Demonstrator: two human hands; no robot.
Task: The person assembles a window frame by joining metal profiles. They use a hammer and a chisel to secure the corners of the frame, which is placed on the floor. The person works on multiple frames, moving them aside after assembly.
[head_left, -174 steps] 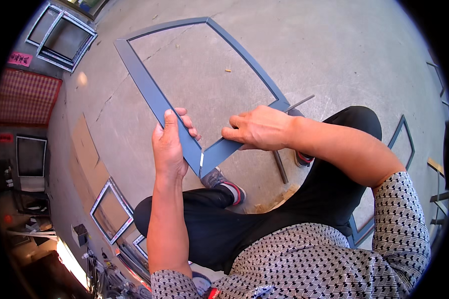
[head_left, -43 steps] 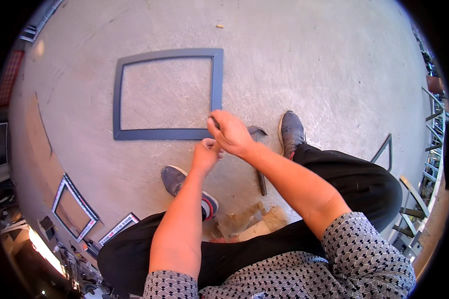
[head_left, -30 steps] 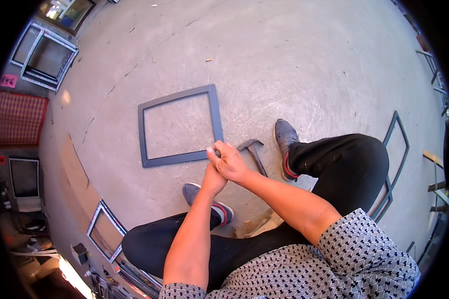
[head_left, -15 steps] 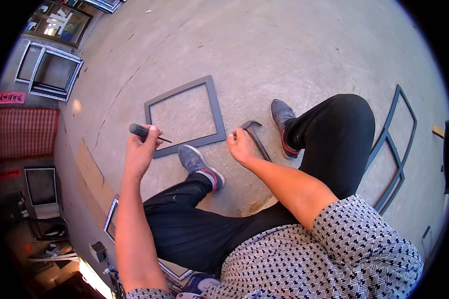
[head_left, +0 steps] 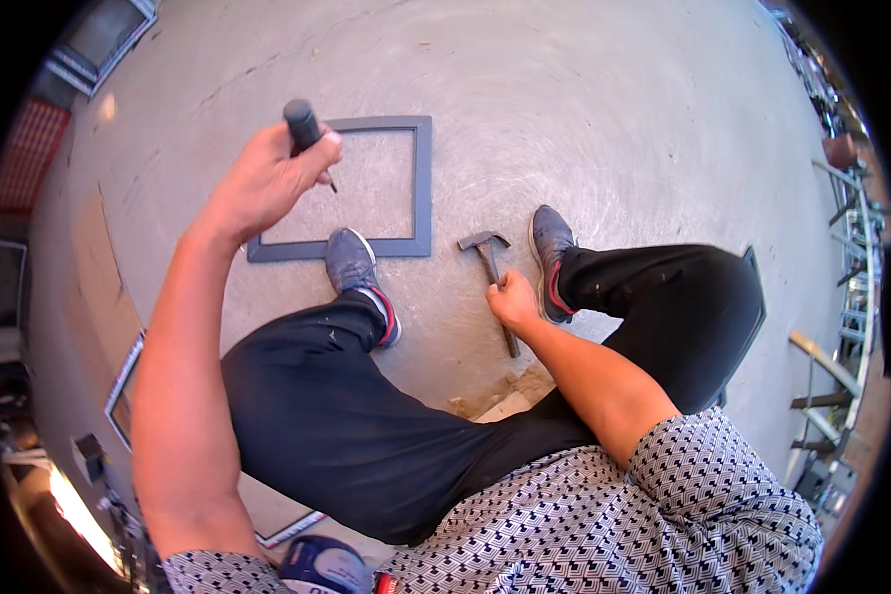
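Gray frame (head_left: pixel 423 188) partly hidden (left hand (head_left: pixel 267 180) across it), blue container (head_left: pixel 297 559) cropped below

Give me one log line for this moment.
left hand: holding screwdriver | right hand: gripping hammer by handle | gray frame: flat on floor

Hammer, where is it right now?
Head view, just right of centre: the hammer is in the right hand, between the frame and the right shoe.
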